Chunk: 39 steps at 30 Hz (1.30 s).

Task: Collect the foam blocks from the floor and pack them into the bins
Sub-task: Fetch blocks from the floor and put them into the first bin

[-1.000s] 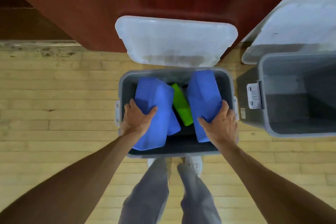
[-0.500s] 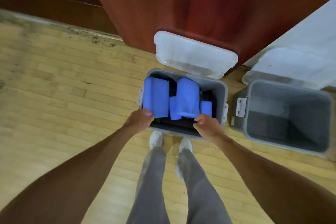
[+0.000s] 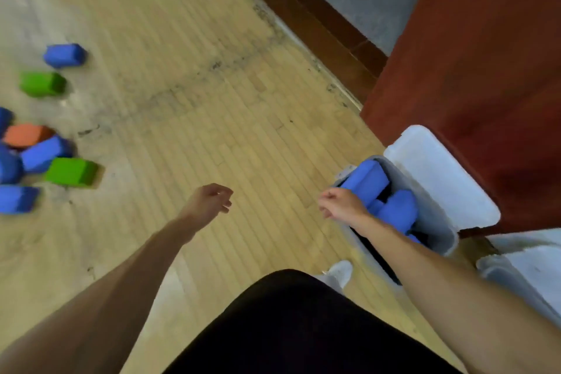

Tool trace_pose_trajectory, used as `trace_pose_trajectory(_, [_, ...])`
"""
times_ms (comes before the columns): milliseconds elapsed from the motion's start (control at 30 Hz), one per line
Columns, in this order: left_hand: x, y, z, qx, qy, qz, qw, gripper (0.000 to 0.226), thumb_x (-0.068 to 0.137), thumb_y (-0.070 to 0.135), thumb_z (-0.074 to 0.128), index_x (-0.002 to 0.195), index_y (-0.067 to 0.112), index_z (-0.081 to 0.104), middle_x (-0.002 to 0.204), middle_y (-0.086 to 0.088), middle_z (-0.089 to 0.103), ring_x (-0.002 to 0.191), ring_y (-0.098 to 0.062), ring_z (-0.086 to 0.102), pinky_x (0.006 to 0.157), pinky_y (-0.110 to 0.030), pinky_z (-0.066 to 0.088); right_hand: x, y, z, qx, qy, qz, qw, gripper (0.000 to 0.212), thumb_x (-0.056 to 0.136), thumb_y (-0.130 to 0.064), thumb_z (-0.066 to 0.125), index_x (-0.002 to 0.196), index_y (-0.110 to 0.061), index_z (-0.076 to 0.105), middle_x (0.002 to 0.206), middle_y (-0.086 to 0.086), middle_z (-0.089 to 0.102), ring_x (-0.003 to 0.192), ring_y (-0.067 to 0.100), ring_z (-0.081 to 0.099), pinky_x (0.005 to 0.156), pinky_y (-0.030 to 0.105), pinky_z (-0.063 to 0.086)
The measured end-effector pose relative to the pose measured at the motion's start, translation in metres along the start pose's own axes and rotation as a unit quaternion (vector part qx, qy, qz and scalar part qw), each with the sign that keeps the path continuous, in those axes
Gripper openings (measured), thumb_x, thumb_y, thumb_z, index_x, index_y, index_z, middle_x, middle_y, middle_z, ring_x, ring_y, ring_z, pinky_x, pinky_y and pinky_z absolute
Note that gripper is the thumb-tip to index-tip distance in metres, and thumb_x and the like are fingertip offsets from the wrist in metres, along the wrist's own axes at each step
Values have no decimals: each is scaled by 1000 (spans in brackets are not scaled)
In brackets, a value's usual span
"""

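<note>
Half a second earlier both hands had rested at the near rim of the bin, just clear of the blue blocks set inside it. Since then the view had swung to the left and both hands had come away. The left hand (image 3: 209, 200) hung over bare floor (image 3: 230, 94) with its fingers loosely curled around nothing. The right hand (image 3: 340, 204) was also empty and loosely curled, in front of the bin's near corner. The two hands were apart and touched nothing.

The bin (image 3: 438, 217) stood at the right against a red-brown panel (image 3: 485, 70), with its pale lid (image 3: 440, 179) leaning behind it. Two blue blocks (image 3: 365, 181) showed above its rim, one of them a second blue block (image 3: 398, 212) beside the first, so that load looked delivered. A second bin (image 3: 522, 279) showed only partly at the lower right.

Well apart from the bins, at the left edge, loose blocks lay on the floor: a blue one (image 3: 64, 55), a green one (image 3: 42, 84), an orange one (image 3: 25, 134), another blue (image 3: 45, 153), another green (image 3: 73, 171) and a further blue (image 3: 16, 199). The task was therefore far from finished, and the turn towards this cluster suggested the next trip was for these.

The frame was smeared by motion, and no brand, label or writing could be read anywhere.
</note>
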<state>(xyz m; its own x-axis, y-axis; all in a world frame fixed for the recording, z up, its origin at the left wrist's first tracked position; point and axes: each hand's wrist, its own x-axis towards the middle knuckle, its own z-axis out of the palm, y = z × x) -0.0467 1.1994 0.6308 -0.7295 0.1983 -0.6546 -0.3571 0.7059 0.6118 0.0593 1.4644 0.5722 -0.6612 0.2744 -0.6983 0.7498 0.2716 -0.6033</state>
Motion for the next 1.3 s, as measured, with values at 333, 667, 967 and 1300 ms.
trace_pose_trajectory(333, [-162, -340, -200, -264, 239, -171, 918, 22, 100, 24, 44, 112, 12, 59, 99, -8, 67, 91, -23, 65, 79, -34, 50, -24, -115, 282, -132, -115, -59, 983, 15, 93, -20, 58, 99, -9, 66, 87, 4, 68, 77, 17, 64, 70, 29, 48])
trace_pose_trajectory(667, [-201, -501, -238, -493, 339, -333, 728, 24, 99, 24, 47, 109, 7, 61, 99, -15, 66, 86, -27, 65, 82, -40, 51, 12, -229, 491, -301, -204, -62, 929, 16, 94, -16, 55, 84, -9, 65, 89, 10, 67, 82, 21, 62, 69, 30, 48])
trace_pose_trajectory(967, [-115, -532, -418, -438, 339, -354, 754, 24, 101, 28, 43, 110, 14, 59, 100, -6, 64, 92, -20, 62, 85, -35, 50, 87, -400, 660, -353, -276, -43, 893, 13, 92, -16, 55, 84, -9, 63, 83, 7, 63, 72, 17, 59, 66, 30, 48])
trace_pose_trajectory(1300, [-11, -584, -621, -465, 376, -324, 733, 21, 98, 23, 46, 106, 14, 63, 95, -7, 66, 90, -22, 63, 77, -32, 49, 150, -590, 796, -336, -264, -79, 901, 16, 96, -23, 54, 95, -11, 65, 92, 7, 66, 79, 18, 63, 72, 30, 51])
